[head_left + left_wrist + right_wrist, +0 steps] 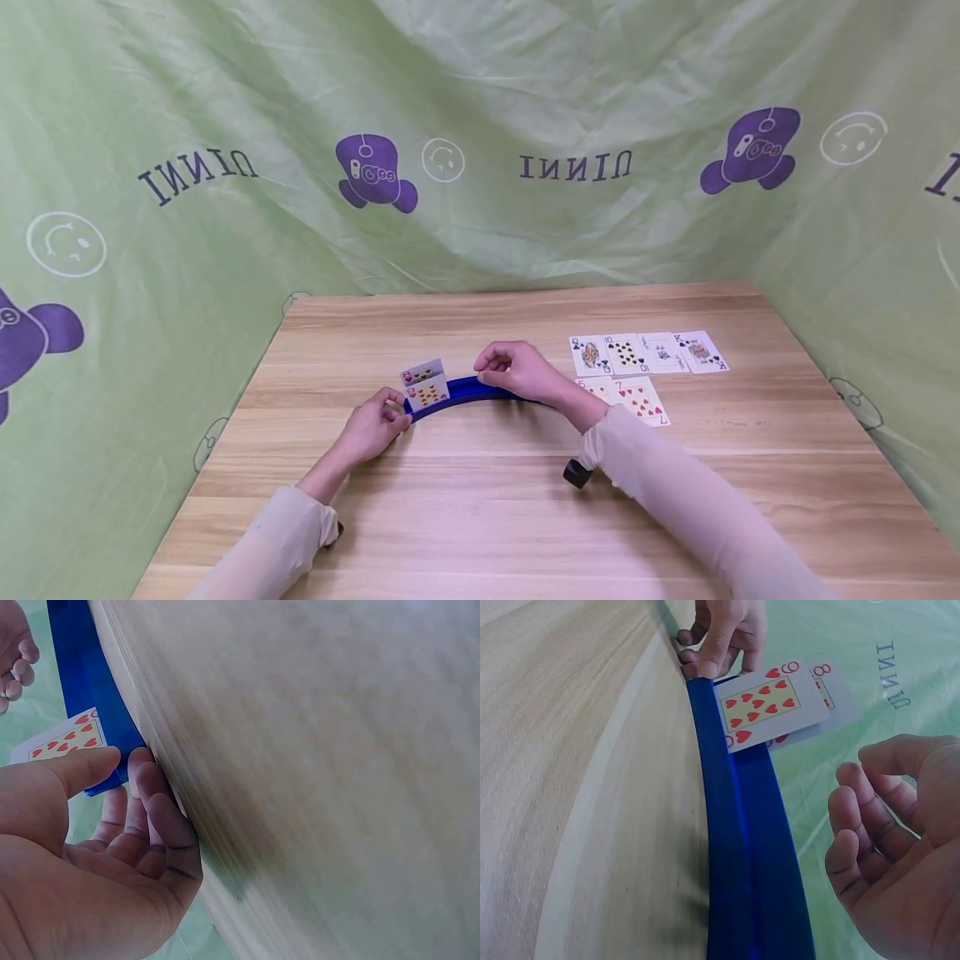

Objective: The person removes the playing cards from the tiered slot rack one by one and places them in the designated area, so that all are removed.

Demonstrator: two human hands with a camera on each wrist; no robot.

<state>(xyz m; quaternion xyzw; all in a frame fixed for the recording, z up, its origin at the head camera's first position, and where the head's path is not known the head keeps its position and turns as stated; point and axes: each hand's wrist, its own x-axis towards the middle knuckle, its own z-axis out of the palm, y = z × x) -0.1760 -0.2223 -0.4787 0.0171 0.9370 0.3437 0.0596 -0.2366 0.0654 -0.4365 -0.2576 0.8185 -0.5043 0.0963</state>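
A curved blue card holder (467, 389) lies across the middle of the table. My left hand (372, 427) pinches its left end, the thumb on the near face and curled fingers below, as the left wrist view shows. Two playing cards stand in the holder beside that hand: a nine of hearts (759, 706) in front and an eight of hearts (845, 701) partly hidden behind it. Over the holder's middle, my right hand (525, 372) hovers with loosely bent fingers. Nothing shows between its fingers (851, 810) in the right wrist view.
To the right, a row of face-up cards holds a queen (591, 357), a ten (626, 355), a joker (662, 352) and a king (701, 352). Nearer lie a red seven (640, 402) and a five partly behind my right arm. Green printed cloth (480, 233) surrounds the table (450, 517).
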